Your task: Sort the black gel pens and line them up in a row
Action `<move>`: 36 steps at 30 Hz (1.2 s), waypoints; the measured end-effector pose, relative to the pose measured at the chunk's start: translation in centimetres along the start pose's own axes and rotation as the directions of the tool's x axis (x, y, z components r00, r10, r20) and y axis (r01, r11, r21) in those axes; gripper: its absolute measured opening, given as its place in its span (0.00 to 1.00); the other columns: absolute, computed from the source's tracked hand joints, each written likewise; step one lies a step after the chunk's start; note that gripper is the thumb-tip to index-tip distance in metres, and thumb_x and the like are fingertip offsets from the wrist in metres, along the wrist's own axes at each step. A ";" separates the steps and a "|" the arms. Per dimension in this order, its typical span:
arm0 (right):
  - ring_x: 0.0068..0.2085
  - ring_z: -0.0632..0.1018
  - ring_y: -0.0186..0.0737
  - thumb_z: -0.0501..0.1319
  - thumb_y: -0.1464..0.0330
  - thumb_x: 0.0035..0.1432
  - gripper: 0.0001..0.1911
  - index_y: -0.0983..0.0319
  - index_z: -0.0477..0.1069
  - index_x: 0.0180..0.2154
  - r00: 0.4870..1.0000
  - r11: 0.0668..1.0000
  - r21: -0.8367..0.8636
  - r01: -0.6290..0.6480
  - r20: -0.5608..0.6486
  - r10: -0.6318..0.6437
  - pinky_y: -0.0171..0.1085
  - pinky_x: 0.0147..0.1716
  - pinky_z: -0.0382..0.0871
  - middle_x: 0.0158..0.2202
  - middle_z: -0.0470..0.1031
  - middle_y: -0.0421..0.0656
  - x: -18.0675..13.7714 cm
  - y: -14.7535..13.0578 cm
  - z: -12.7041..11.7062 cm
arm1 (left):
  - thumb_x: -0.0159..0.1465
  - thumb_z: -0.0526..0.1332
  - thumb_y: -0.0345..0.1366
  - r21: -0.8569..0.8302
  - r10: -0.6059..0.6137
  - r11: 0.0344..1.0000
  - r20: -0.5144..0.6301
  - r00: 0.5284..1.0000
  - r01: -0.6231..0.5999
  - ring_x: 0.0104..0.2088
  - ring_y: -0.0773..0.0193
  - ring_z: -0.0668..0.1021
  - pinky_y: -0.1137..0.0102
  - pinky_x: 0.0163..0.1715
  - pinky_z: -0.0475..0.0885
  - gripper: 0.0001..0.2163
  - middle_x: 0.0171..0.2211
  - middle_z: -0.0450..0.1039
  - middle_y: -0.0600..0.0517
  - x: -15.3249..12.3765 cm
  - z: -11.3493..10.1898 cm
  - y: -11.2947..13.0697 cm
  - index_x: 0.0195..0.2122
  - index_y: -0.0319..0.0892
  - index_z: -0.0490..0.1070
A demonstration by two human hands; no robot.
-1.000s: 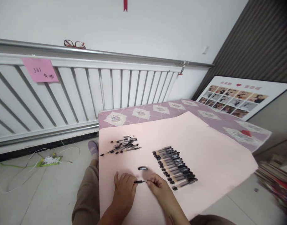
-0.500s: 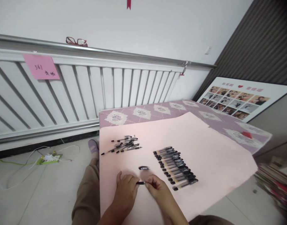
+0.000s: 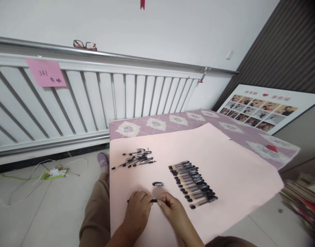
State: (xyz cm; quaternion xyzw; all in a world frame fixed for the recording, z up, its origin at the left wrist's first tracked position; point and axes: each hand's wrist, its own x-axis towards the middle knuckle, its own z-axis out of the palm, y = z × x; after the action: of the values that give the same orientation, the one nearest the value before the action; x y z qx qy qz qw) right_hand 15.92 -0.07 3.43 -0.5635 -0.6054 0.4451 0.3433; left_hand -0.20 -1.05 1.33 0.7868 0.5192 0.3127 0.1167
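Over the pink sheet (image 3: 239,164), my left hand (image 3: 138,208) is closed round the barrel of an uncapped gel pen (image 3: 154,200). The pen's dark rear end pokes out on the hand's left side and its black grip on the right. My right hand (image 3: 170,205) pinches the pen's tip end between thumb and finger; the exact contact is partly hidden. Just beyond both hands lies a loose black pen cap (image 3: 158,184) with a clip. To the right, several capped pens (image 3: 193,183) form a slanting row. Farther left is a jumbled pile of pens and caps (image 3: 138,159).
A purple patterned cloth (image 3: 167,124) shows under the sheet. Behind stands a white radiator (image 3: 136,94), with glasses (image 3: 84,45) on its pipe. A photo board (image 3: 260,106) leans at right. A power strip (image 3: 55,174) lies on the floor at left.
A raised digit of my left hand has come down, and the pen's rear end now shows past that hand. My right hand keeps its pinch; the cap and other pens have not moved.
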 end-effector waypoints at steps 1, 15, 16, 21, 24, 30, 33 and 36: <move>0.26 0.65 0.34 0.57 0.63 0.50 0.09 0.59 0.63 0.23 1.000 1.000 -0.025 0.015 -0.009 -0.015 0.33 0.27 0.61 0.21 0.62 0.35 0.0 0.0 0.1 | 0.61 0.53 0.27 0.010 0.009 1.000 -0.007 1.000 -0.009 0.35 0.62 0.73 0.66 0.39 0.66 0.08 0.33 0.72 0.53 0.0 0.0 0.0 0.34 0.44 0.70; 0.25 0.66 0.36 0.51 0.61 0.58 0.16 0.59 0.60 0.20 0.987 0.937 -0.325 0.127 -0.053 -0.152 0.34 0.25 0.58 0.21 0.64 0.37 -0.3 0.1 0.9 | 0.64 0.49 0.28 0.009 0.042 0.999 -0.025 0.999 -0.042 0.33 0.63 0.73 0.67 0.36 0.67 0.12 0.32 0.72 0.52 -0.2 0.5 -0.4 0.38 0.44 0.71; 0.24 0.66 0.36 0.51 0.61 0.59 0.17 0.59 0.60 0.20 0.988 0.936 -0.331 0.123 -0.048 -0.147 0.35 0.25 0.57 0.20 0.64 0.37 -0.2 0.2 0.9 | 0.64 0.49 0.28 0.004 0.045 0.999 -0.023 0.999 -0.045 0.33 0.63 0.73 0.67 0.36 0.67 0.12 0.32 0.71 0.51 -0.2 0.5 -0.4 0.38 0.44 0.71; 0.29 0.70 0.38 0.52 0.62 0.58 0.11 0.59 0.68 0.28 0.992 0.968 -0.229 0.103 -0.051 -0.118 0.34 0.30 0.62 0.25 0.69 0.39 -0.5 -0.2 0.4 | 0.64 0.49 0.29 -0.022 0.039 0.999 -0.024 0.999 -0.040 0.34 0.62 0.73 0.66 0.37 0.67 0.11 0.33 0.72 0.51 -0.2 0.6 -0.4 0.40 0.44 0.71; 0.32 0.71 0.38 0.55 0.64 0.55 0.07 0.59 0.69 0.33 0.996 0.990 -0.117 0.084 -0.018 -0.087 0.34 0.33 0.65 0.29 0.71 0.39 -0.7 -0.7 0.1 | 0.64 0.51 0.30 -0.016 0.023 1.000 -0.035 0.999 -0.023 0.35 0.61 0.73 0.66 0.37 0.68 0.10 0.34 0.72 0.51 -0.4 0.8 -0.5 0.41 0.44 0.70; 0.29 0.70 0.37 0.57 0.63 0.52 0.08 0.60 0.68 0.25 0.998 0.999 -0.035 0.037 -0.041 -0.039 0.33 0.31 0.64 0.24 0.68 0.38 -0.3 -0.7 -0.3 | 0.63 0.54 0.31 0.016 0.015 1.000 -0.067 0.998 -0.014 0.38 0.60 0.73 0.64 0.41 0.65 0.10 0.37 0.73 0.51 -0.5 0.9 -0.5 0.46 0.44 0.68; 0.28 0.69 0.37 0.58 0.61 0.52 0.09 0.60 0.69 0.26 0.997 1.000 0.000 0.010 -0.071 -0.010 0.33 0.30 0.63 0.23 0.67 0.37 -0.3 -0.4 -0.8 | 0.62 0.56 0.31 0.043 -0.056 0.997 -0.027 0.998 0.057 0.39 0.60 0.73 0.62 0.44 0.62 0.10 0.37 0.74 0.52 -0.2 0.8 -0.4 0.44 0.46 0.69; 0.29 0.69 0.37 0.59 0.62 0.50 0.08 0.60 0.70 0.28 0.999 0.999 0.048 0.008 -0.045 -0.005 0.33 0.31 0.63 0.24 0.68 0.37 -0.4 -0.3 -1.1 | 0.62 0.57 0.29 0.041 -0.095 0.995 0.054 0.994 0.093 0.39 0.61 0.73 0.62 0.44 0.60 0.09 0.36 0.74 0.55 0.0 0.6 -0.2 0.40 0.48 0.71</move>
State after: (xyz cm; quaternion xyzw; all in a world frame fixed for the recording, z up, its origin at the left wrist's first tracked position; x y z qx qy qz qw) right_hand 16.90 -0.24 4.12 -0.5629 -0.5885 0.4457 0.3717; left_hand -0.02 -0.86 0.79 0.7719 0.5582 0.2748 0.1306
